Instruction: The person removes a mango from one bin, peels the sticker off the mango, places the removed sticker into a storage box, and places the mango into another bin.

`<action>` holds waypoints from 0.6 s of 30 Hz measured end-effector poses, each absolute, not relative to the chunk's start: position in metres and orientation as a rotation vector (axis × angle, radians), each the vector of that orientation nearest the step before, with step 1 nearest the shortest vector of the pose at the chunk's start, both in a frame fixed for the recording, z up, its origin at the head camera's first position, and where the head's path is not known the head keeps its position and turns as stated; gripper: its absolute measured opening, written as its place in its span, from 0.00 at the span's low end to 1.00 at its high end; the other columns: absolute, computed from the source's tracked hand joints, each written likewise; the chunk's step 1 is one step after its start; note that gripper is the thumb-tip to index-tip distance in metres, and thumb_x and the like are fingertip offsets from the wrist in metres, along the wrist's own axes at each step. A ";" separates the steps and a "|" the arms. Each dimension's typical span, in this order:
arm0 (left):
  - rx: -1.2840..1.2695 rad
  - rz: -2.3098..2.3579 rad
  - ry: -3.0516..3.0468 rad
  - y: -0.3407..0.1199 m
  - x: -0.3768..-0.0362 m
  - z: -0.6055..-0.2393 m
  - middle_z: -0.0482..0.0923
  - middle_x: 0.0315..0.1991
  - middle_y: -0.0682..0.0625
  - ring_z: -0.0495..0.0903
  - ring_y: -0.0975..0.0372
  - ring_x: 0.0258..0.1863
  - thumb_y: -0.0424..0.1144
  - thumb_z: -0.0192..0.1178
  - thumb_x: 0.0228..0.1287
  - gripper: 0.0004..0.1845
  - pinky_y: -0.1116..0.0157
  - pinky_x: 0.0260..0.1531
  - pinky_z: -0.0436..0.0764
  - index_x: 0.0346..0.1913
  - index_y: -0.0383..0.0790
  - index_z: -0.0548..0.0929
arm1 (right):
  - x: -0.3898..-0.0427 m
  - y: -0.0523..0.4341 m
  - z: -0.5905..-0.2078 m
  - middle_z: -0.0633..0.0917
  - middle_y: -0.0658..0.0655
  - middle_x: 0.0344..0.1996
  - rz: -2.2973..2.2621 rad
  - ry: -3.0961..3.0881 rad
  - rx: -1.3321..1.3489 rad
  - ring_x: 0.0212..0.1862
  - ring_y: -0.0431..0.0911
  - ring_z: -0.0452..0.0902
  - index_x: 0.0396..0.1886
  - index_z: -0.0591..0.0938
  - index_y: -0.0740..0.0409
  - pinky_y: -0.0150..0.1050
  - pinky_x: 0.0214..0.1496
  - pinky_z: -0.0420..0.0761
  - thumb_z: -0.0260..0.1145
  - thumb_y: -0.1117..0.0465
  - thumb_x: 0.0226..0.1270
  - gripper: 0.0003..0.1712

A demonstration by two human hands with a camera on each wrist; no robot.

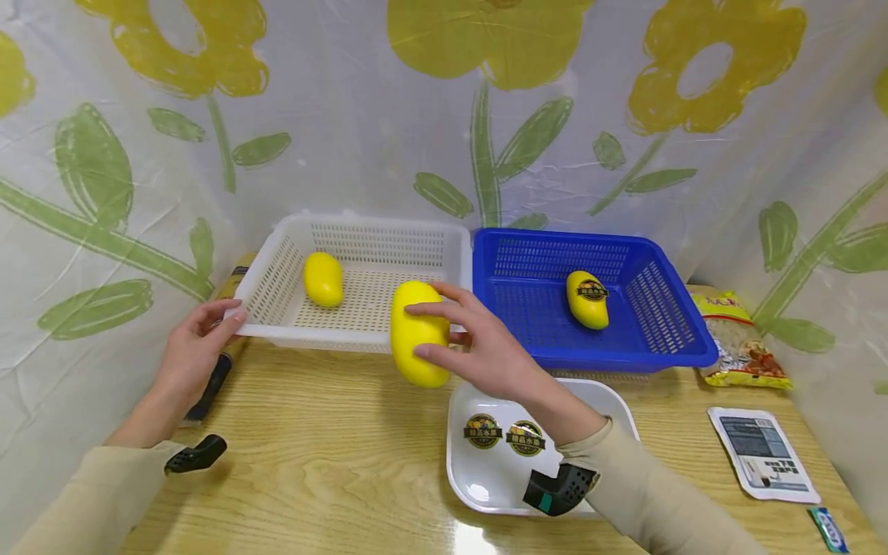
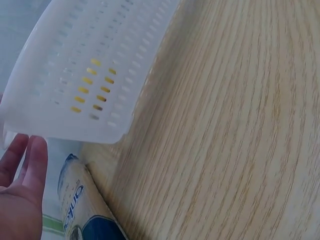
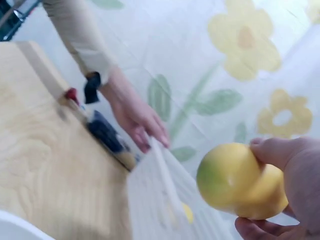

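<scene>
The left hand (image 1: 190, 351) rests with relaxed, straight fingers against the near left corner of the white basket (image 1: 277, 266), which sits at the table's (image 1: 312, 447) far edge and holds one yellow mango (image 1: 323, 278). The right hand (image 1: 486, 347) grips a second mango (image 1: 416, 333) over the white basket's near rim, just above the white tray (image 1: 479, 478). At the far right, the blue basket (image 1: 666, 308) holds a third, stickered mango (image 1: 586, 299).

Bright, even light is falling from above, and soft shadows are pooling under both forearms. Glare is shining on the white tray (image 1: 479, 470) just below the right hand (image 1: 486, 351) and on the glossy table (image 1: 333, 462) beside it. The head view is bending at its edges. The right wrist view is blurring heavily around the left hand (image 3: 137, 117); the left wrist view is staying fairly sharp.
</scene>
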State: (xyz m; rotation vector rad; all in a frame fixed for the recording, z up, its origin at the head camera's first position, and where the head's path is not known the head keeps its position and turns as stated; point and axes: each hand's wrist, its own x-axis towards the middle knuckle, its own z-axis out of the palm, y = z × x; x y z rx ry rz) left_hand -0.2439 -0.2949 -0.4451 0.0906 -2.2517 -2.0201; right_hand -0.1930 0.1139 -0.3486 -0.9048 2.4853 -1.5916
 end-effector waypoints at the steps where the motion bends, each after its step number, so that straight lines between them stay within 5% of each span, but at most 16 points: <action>1: 0.086 -2.001 -2.274 -0.296 -0.243 -0.445 0.77 0.43 0.61 0.76 0.72 0.41 0.45 0.63 0.66 0.20 0.80 0.37 0.77 0.59 0.44 0.77 | -0.196 0.117 -0.348 0.61 0.53 0.72 -1.623 2.477 -0.873 0.60 0.51 0.73 0.61 0.79 0.51 0.40 0.54 0.80 0.69 0.61 0.66 0.24; 12: 0.058 -1.872 -2.416 -0.301 -0.245 -0.447 0.76 0.47 0.64 0.75 0.73 0.44 0.47 0.60 0.69 0.24 0.80 0.40 0.77 0.63 0.42 0.73 | -0.222 0.138 -0.343 0.57 0.52 0.74 -1.660 2.507 -0.666 0.60 0.52 0.73 0.66 0.75 0.47 0.44 0.55 0.78 0.62 0.56 0.72 0.24; 18: 0.011 -2.003 -2.345 -0.304 -0.249 -0.449 0.75 0.47 0.60 0.75 0.72 0.42 0.42 0.61 0.69 0.19 0.79 0.38 0.78 0.60 0.43 0.74 | -0.249 0.133 -0.338 0.55 0.54 0.75 -1.520 2.549 -0.683 0.66 0.52 0.64 0.68 0.74 0.46 0.47 0.62 0.72 0.60 0.53 0.73 0.24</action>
